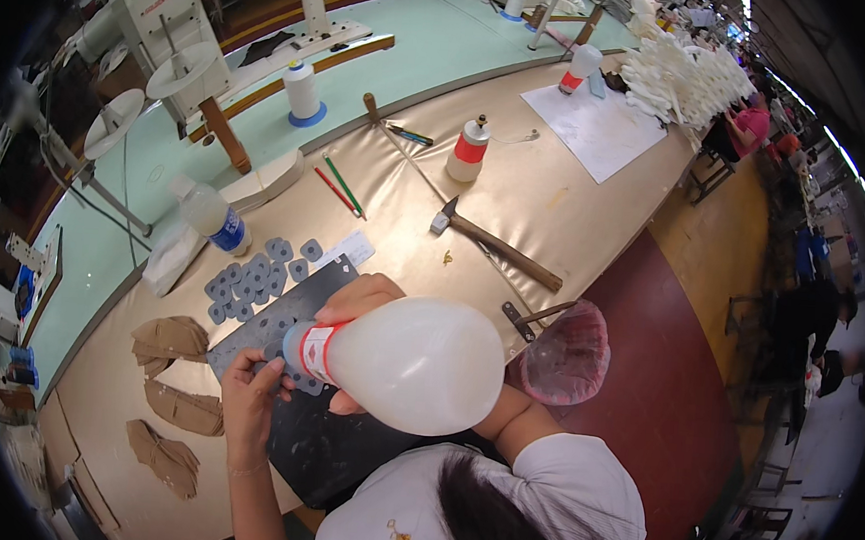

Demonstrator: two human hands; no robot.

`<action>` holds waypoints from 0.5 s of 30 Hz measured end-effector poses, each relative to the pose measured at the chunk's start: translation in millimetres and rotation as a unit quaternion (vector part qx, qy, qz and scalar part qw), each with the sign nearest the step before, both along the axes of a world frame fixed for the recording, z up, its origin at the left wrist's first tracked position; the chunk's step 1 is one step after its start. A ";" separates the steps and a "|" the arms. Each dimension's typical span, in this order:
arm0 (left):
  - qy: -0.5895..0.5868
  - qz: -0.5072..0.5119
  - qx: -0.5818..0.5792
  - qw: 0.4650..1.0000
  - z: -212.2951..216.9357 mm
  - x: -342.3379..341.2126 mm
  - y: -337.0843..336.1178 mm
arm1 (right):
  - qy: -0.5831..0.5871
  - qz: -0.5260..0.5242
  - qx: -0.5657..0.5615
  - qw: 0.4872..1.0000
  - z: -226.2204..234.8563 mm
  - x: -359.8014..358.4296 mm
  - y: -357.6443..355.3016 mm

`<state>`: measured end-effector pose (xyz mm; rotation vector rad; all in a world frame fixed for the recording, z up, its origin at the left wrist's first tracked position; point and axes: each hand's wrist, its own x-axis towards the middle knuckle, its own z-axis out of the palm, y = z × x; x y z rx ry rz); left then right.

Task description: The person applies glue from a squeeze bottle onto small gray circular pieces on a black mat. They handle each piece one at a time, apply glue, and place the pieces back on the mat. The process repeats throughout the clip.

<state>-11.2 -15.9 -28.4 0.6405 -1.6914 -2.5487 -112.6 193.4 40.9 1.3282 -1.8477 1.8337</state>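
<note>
A squeeze bottle [426, 365], whitish and translucent with a red-and-white band near its neck, lies tilted across the middle of the view. My right hand [362, 300] is wrapped around it from behind, mostly hidden by its body. The bottle's narrow end points left, toward my left hand [252, 383]. Thumb and fingers of that hand are pinched together beside the neck; what they hold is too small to make out. Below them is a black board [310, 442] bearing several small grey pieces. More grey rounded pieces with dark dots [249, 279] are piled just beyond.
Brown folded fabric pieces [182, 406] lie at the left. A hammer [504, 250], a red-banded bottle [468, 150] and two pencils [340, 185] rest farther off. A pink-rimmed bin [572, 355] is at the right table edge. A sewing machine [159, 15] stands behind.
</note>
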 end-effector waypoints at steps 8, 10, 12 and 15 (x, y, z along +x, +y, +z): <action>-0.022 0.021 -0.099 0.995 17.4 -0.5 11.5 | 0.013 -0.047 0.009 0.999 -15.7 0.7 -4.1; -0.019 0.012 -0.099 0.995 21.5 1.0 11.8 | 0.022 -0.042 -0.007 0.999 -20.3 -1.2 -6.4; -0.017 0.005 -0.105 0.994 25.6 2.4 12.9 | 0.036 -0.011 -0.019 0.999 -26.2 -5.9 -7.3; -0.012 0.015 -0.124 0.992 32.2 5.6 14.7 | 0.015 -0.028 -0.029 0.999 -28.1 -0.6 -13.5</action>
